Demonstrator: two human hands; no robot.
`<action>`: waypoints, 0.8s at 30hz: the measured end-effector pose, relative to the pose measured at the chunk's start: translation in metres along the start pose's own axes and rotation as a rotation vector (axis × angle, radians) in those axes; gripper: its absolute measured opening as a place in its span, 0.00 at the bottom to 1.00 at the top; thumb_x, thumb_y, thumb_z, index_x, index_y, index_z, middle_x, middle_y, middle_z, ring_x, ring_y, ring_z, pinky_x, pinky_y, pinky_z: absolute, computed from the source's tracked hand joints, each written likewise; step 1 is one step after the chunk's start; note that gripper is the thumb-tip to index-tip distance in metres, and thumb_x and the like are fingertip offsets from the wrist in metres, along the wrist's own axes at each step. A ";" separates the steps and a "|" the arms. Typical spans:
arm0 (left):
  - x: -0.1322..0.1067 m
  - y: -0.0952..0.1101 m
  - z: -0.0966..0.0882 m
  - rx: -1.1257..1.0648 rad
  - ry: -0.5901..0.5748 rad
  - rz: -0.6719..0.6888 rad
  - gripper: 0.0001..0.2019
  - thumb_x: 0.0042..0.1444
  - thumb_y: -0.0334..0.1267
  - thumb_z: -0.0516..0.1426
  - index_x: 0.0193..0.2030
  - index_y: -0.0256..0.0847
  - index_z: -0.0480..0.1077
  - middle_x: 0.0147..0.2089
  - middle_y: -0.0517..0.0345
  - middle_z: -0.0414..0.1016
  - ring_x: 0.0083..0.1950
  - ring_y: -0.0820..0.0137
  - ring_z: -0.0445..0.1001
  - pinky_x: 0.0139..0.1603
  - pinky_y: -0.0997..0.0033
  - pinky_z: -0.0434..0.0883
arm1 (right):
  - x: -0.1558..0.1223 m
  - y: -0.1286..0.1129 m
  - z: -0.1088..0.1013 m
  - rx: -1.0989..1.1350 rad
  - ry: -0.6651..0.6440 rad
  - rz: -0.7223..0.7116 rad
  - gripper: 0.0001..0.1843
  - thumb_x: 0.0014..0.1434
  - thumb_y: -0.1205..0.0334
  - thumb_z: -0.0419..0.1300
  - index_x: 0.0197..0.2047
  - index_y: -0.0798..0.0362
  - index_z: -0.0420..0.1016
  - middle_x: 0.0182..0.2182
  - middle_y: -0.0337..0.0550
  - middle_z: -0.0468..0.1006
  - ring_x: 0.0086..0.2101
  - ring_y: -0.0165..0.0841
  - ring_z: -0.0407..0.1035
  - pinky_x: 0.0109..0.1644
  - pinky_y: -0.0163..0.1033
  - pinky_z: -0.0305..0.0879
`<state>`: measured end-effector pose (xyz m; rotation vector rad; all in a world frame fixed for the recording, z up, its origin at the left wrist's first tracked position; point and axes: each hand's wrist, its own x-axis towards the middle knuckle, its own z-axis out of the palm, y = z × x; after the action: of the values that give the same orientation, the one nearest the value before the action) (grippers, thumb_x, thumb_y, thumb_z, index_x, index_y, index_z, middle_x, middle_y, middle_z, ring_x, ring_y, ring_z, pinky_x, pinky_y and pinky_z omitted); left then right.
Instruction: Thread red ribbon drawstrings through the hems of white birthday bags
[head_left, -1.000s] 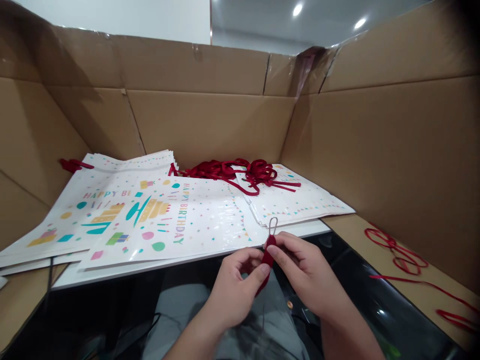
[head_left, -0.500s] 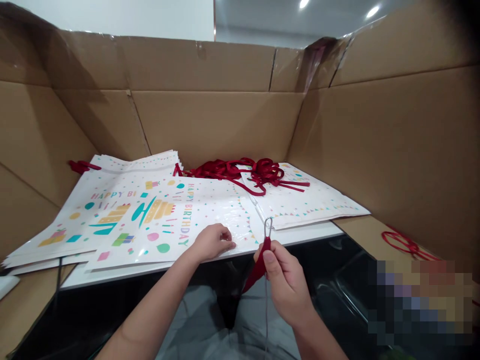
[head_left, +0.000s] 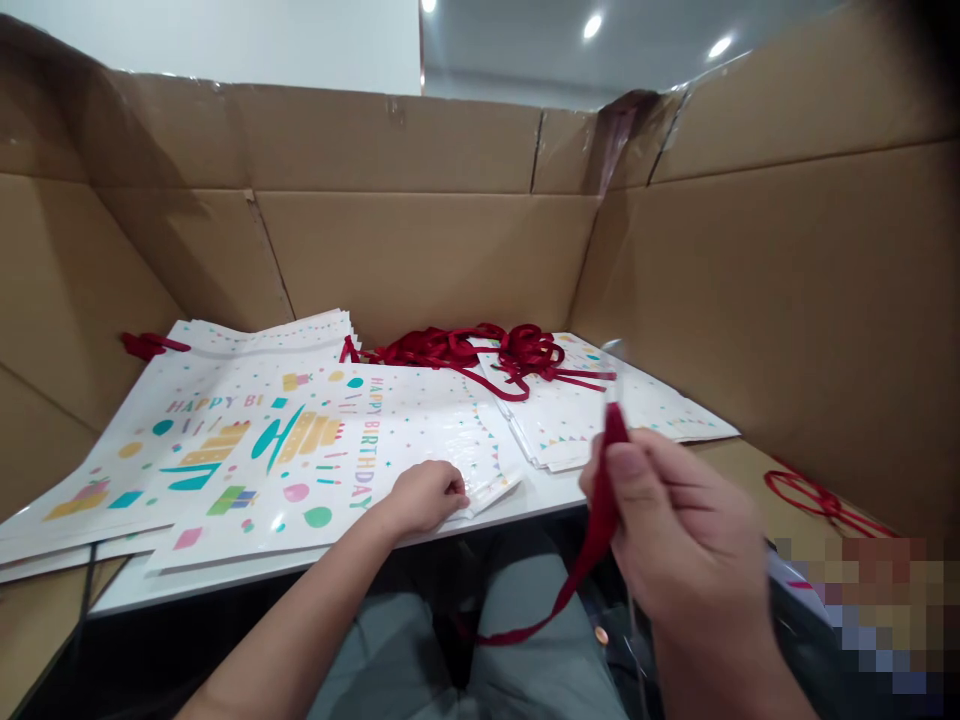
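Observation:
My left hand (head_left: 431, 495) is closed at the front edge of a flat white gift bag (head_left: 424, 420) printed with a cake, balloons and birthday lettering. Near its fingertips, the bag's front corner curls up a little. My right hand (head_left: 675, 530) is raised over the right side of my lap and pinches a red ribbon (head_left: 592, 545) together with a thin wire loop. The loop sticks up above the thumb, blurred by motion, and the ribbon's tail droops onto my leg.
More printed bags (head_left: 262, 335) lie at the left; others (head_left: 652, 400) lie at the right. Tangled red ribbons (head_left: 517, 350) rest behind. Tall cardboard walls (head_left: 420, 240) enclose the back and sides. A red cord (head_left: 810, 495) lies at the right.
My right hand has moved up and to the right with the ribbon and wire loop, drawing the ribbon's tail out longer. My left hand stays at the bag's edge, whose corner now lifts.

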<state>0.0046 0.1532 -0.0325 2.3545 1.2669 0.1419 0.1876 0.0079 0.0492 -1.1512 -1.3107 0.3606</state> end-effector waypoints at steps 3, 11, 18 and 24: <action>-0.002 0.004 0.000 0.051 0.006 0.037 0.09 0.59 0.40 0.56 0.37 0.41 0.77 0.41 0.53 0.81 0.41 0.62 0.76 0.38 0.68 0.65 | 0.001 0.023 0.013 -0.063 -0.329 0.192 0.23 0.68 0.46 0.52 0.29 0.55 0.68 0.23 0.39 0.67 0.26 0.27 0.59 0.29 0.32 0.56; -0.010 0.011 0.004 0.153 0.036 0.071 0.15 0.64 0.36 0.48 0.40 0.38 0.76 0.47 0.44 0.78 0.46 0.56 0.77 0.42 0.63 0.67 | -0.057 0.110 0.046 -0.132 -0.618 0.572 0.24 0.67 0.47 0.49 0.25 0.55 0.60 0.22 0.37 0.60 0.26 0.26 0.50 0.28 0.32 0.47; -0.009 0.016 0.000 0.166 0.026 0.094 0.14 0.62 0.35 0.50 0.34 0.38 0.77 0.43 0.43 0.78 0.43 0.57 0.77 0.42 0.63 0.67 | -0.060 0.108 0.044 -0.173 -0.639 0.613 0.23 0.65 0.47 0.49 0.25 0.54 0.58 0.22 0.37 0.60 0.26 0.26 0.50 0.28 0.33 0.45; -0.008 0.013 0.001 0.091 0.040 0.112 0.12 0.58 0.34 0.53 0.29 0.39 0.77 0.36 0.48 0.80 0.37 0.62 0.76 0.37 0.67 0.65 | -0.061 0.106 0.048 -0.220 -0.662 0.620 0.21 0.65 0.50 0.48 0.24 0.54 0.59 0.21 0.38 0.61 0.25 0.27 0.51 0.28 0.33 0.46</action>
<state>0.0106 0.1401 -0.0268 2.5136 1.1830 0.1708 0.1672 0.0297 -0.0784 -1.7062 -1.5508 1.1484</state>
